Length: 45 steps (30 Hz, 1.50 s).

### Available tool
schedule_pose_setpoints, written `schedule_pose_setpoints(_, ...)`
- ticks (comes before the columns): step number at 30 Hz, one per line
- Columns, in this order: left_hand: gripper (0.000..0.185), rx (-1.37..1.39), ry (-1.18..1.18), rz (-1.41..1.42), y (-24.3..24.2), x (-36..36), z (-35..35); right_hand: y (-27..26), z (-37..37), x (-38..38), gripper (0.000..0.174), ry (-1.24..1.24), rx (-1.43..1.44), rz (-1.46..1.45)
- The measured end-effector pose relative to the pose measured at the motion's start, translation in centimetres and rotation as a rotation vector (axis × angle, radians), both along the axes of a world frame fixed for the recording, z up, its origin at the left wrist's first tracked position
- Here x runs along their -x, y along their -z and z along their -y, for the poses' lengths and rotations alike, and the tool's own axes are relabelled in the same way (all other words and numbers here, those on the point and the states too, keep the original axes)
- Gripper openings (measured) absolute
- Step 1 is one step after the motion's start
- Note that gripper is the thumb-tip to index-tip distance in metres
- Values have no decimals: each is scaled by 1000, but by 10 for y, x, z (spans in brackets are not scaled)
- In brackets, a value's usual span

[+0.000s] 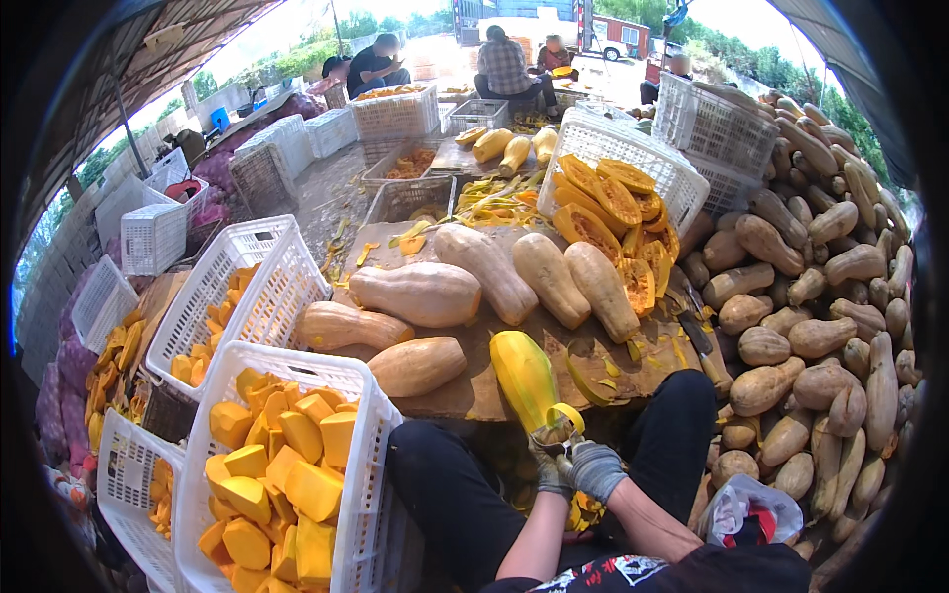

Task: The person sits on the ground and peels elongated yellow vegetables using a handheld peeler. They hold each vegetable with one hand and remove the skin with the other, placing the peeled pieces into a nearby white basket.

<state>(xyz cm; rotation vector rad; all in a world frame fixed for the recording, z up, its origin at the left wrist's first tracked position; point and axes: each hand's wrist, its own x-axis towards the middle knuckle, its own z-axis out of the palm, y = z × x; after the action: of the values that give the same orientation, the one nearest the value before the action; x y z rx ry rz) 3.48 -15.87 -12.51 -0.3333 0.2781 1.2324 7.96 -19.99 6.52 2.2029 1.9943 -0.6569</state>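
Between my knees I hold a mostly peeled, yellow-green squash [523, 374], its far end resting on the edge of a wooden board [482, 378]. My left hand [550, 467], in a grey glove, grips the squash's near end. In my gloved right hand [595, 468] is a metal peeler [556, 434], against the squash near that end, with a curl of peel at it. Several unpeeled squashes [415, 294] lie across the board. Cut squash halves with orange flesh [615, 200] are piled at the board's far right, by a tilted white crate [630, 148].
A white plastic crate [371, 415] of orange squash chunks stands at my left, another [245, 296] behind it. A large heap of unpeeled squashes [815, 319] lies at right. A knife [695, 333] lies on the board's right side. Several people sit farther back.
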Motion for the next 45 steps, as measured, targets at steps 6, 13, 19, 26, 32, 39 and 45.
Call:
schedule_pose_setpoints(6, 41, -235, -132, 264, -13, 7, -10, -11, 48, -21, 44, -29, 27, -156)
schedule_pose_setpoints(13, 73, 31, -47, 3, -45, 18, -7, -10, 50, -48, 40, 114, -163, -206)
schedule_pose_setpoints(19, 77, -18, -89, -3, -41, 22, -2, -6, 22, -22, 37, -67, -320, -344)
schedule_pose_setpoints(26, 78, 153, -175, 135, -21, 25, -5, -4, -36, -14, 42, -11, -236, -196)
schedule_pose_setpoints(32, 86, 42, -80, 398, -29, 33, 3, -129, -118, 3, 84, -35, -506, -172)
schedule_pose_setpoints(39, 88, 64, -69, 263, -34, 36, 3, -317, -145, 33, 81, -139, -782, -108)
schedule_pose_setpoints(45, 81, 97, -26, 196, -35, 35, -1, -338, -136, 53, 82, -217, -910, -16)
